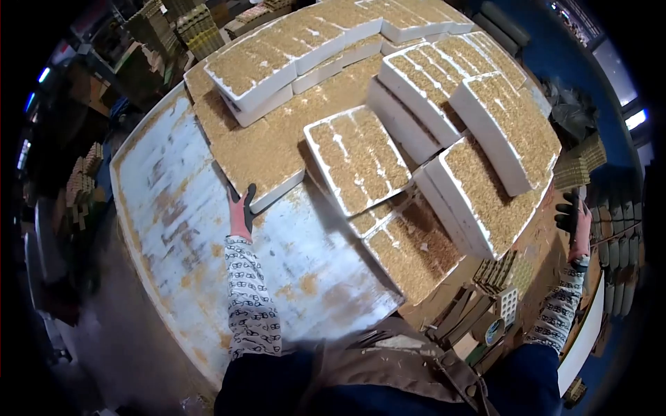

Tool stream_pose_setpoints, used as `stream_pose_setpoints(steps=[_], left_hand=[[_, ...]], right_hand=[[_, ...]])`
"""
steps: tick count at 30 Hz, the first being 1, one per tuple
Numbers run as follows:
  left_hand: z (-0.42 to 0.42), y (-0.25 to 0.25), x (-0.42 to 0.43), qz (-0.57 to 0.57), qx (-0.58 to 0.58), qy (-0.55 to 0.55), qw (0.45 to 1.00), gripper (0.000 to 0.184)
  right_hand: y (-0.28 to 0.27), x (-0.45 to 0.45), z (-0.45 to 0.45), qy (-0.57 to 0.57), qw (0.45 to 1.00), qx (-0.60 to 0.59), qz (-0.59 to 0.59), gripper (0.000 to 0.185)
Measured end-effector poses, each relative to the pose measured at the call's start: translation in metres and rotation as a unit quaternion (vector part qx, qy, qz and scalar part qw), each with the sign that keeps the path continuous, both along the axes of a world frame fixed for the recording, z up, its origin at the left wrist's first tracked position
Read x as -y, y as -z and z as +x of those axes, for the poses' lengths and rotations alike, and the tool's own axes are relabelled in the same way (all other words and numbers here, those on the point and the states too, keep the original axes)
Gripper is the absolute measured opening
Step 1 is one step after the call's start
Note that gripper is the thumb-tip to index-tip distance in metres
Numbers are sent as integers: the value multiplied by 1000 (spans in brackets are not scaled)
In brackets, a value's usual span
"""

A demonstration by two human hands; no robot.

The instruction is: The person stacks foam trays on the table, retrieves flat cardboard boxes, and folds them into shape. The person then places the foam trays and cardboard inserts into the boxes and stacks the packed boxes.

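Observation:
My left hand (241, 211), in a pink and black glove, is at the near left corner of a white-sided block (260, 149) topped with tan, sawdust-like grains. Its thumb and fingers are apart, and whether they press on the block is hard to tell. Off the table's right side, my right hand (580, 225) wears the same kind of glove, with its fingers spread and nothing visible in them. Between the hands, a separate white-rimmed block (357, 159) lies tilted beside a taller stacked block (479, 191).
A scuffed white tabletop (163, 201) lies to the left. More grain-topped blocks (284, 52) are stacked along the far side. Below right are a roll of tape (494, 331) and a white perforated piece (508, 305). Ridged stacks (198, 31) stand at the back left.

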State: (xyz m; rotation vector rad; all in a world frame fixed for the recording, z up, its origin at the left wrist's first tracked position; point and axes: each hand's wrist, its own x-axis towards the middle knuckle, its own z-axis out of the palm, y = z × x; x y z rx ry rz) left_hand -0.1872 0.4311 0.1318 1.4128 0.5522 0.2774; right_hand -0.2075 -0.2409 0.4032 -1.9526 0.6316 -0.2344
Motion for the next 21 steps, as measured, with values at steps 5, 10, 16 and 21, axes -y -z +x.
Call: stream_pose_setpoints(steps=[5,10,16,21], left_hand=[[-27,3,-14,-276,26,2,961,58],[-58,-86,63,-116,110,32,987,54],[-15,-84,161,-94,129,100,982,53],[19,-23,179,212,83,146,963,61]], right_hand=[[0,23,-60,45,996,13,-80,39],[4,60,-135,55,997,29,-48,37],[53,-33,-162,-38,984,-64,164,46],[135,-111,-174,-64,953,-74,288,90]])
